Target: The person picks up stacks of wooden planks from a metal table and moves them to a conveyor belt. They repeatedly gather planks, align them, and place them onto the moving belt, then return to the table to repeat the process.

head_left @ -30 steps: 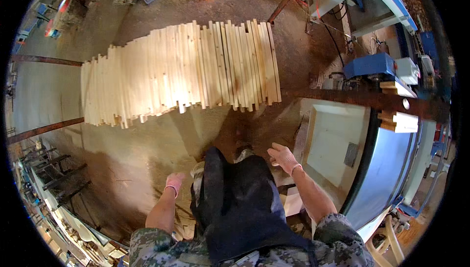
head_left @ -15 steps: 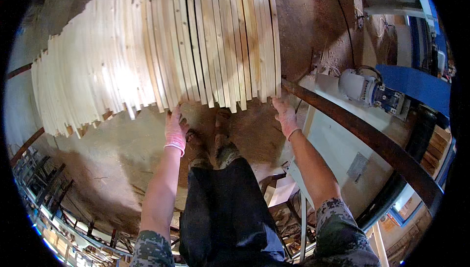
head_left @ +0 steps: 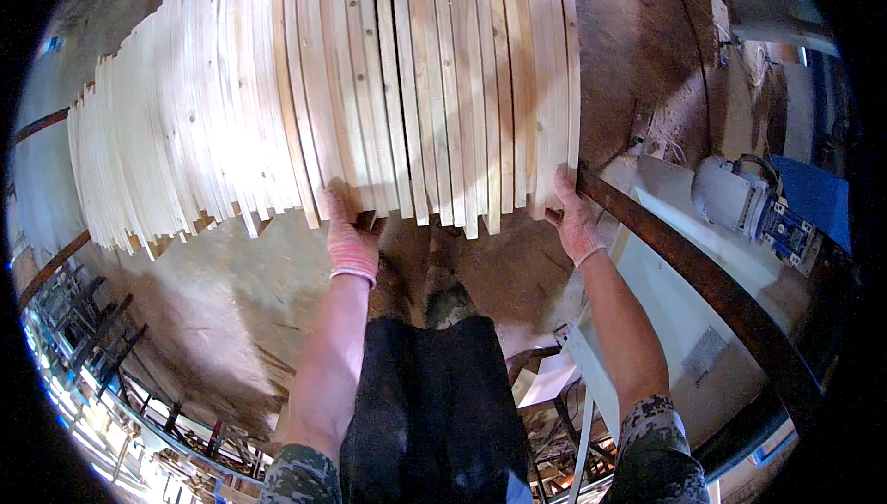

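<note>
A long row of pale wooden strips (head_left: 443,107) lies side by side in front of me, their uneven ends toward my legs. My left hand (head_left: 353,238), in a pink-and-white work glove, grips the near ends left of the row's middle. Its thumb is on top and its other fingers are partly hidden below. At the right end of the row, my right hand (head_left: 575,222), gloved alike, closes on the outermost strips. Its thumb lies along the top and its fingers curl beneath the ends.
A rusty metal rail (head_left: 702,273) runs from beside my right hand toward the lower right, above a pale machine panel (head_left: 665,310). An electric motor (head_left: 730,194) sits farther right. Dark metal racks (head_left: 78,338) stand at the left. Brown floor (head_left: 212,319) shows below the strips.
Both hands have come up to the strips' near ends and closed on them. The strips on the right appear larger and farther right in view, and the whole view has shifted somewhat.
</note>
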Demonstrator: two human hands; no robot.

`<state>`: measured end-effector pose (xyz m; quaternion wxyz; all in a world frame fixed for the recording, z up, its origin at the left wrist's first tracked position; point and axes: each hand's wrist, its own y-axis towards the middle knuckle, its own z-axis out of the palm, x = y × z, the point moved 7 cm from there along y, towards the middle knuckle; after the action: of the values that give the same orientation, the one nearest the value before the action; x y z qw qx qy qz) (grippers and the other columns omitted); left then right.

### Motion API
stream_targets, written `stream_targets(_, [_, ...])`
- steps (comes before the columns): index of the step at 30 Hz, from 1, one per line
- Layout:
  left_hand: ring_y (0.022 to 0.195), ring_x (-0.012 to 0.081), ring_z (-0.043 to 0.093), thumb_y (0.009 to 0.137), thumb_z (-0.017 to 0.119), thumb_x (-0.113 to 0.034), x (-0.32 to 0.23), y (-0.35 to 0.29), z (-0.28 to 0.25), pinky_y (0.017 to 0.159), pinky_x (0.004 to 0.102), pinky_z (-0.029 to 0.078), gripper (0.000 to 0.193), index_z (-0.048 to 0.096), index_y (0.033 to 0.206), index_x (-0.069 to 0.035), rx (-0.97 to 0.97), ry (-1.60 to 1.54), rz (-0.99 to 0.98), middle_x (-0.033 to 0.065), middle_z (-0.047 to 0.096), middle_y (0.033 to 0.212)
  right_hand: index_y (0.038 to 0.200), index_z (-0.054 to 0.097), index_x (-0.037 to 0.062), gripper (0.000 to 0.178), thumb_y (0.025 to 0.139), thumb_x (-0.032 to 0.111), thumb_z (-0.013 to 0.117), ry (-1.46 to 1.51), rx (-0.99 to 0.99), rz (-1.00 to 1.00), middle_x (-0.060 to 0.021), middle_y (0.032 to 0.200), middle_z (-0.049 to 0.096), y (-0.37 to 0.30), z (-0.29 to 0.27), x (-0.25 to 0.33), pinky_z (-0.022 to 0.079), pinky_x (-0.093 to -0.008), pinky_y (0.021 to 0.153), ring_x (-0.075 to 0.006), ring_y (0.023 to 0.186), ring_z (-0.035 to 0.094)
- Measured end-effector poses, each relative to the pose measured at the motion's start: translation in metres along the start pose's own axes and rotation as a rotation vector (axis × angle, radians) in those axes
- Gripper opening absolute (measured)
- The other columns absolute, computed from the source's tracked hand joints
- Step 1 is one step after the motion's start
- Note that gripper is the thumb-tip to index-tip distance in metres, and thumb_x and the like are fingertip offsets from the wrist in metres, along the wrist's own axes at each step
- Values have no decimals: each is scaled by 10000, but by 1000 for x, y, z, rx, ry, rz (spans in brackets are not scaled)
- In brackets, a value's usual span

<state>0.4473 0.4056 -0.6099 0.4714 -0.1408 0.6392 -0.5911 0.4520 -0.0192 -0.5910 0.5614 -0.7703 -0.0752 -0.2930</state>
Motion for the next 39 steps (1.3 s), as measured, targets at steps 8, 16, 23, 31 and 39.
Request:
stream_targets(8, [1188, 289, 602, 938, 782, -612, -6, 4, -16, 1037, 556, 503, 591, 664, 1435, -315, 160, 135, -69, 15, 668, 1365, 1389, 641, 89, 779, 943, 723, 708, -150, 10, -39, -61, 1296, 666, 4, 5, -3, 577, -387, 931, -205, 1155, 633])
stream_targets(16, [1118, 366, 656, 904, 805, -636, -11, 10, -10, 1051, 587, 543, 762, 588, 1467, -171, 229, 47, -207, 125, 675, 1264, 1265, 760, 40, 737, 961, 709, 690, -495, -227, -255, -108, 1101, 773, 10, 0, 3, 535, -427, 934, -241, 1048, 696])
stream_targets(23, [784, 263, 699, 924, 766, -669, -19, 11, -8, 763, 472, 615, 719, 636, 1382, -131, 137, 259, -3, 87, 718, 1053, 1191, 756, 23, 721, 987, 707, 659, -473, -191, -305, -122, 997, 757, -19, 6, 9, 521, -448, 877, -241, 946, 674])
stream_targets(31, [891, 270, 675, 935, 769, -637, -15, -1, -42, 826, 461, 609, 796, 548, 1513, -136, 196, 249, 19, 127, 685, 1202, 1098, 758, 36, 695, 1014, 710, 608, -548, -143, -347, -168, 910, 740, -66, 12, -7, 521, -476, 842, -286, 889, 692])
stream_targets(39, [1307, 284, 592, 906, 795, -659, -35, 7, -38, 1052, 478, 541, 868, 538, 1568, -159, 182, 290, -122, 70, 584, 1503, 1357, 682, 36, 723, 1018, 672, 625, -634, -79, -227, -165, 1237, 748, -37, 13, -7, 492, -435, 1049, -313, 1159, 686])
